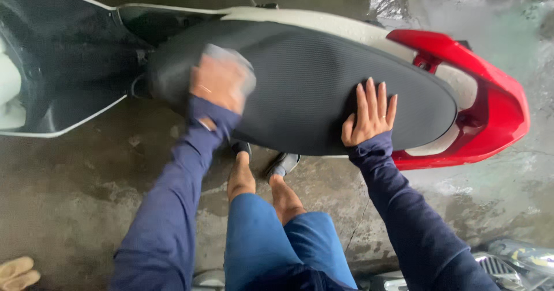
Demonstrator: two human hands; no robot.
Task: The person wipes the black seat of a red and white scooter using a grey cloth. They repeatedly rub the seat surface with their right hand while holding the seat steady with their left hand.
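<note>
Black scooter seat [306, 77], matte and slightly textured, is lying lengthwise across the white-and-red scooter body [496, 106], which is standing on a wet concrete floor [75, 198]. The left hand [219, 82] is clutching a pale cloth [231, 57], pressing it on the seat's front end. The right hand [370, 113] is resting flat, fingers spread, grasping nothing, at the near edge.

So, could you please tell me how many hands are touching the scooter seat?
2: the left hand presses a cloth near the seat front; the right hand lies flat toward the rear.
</note>
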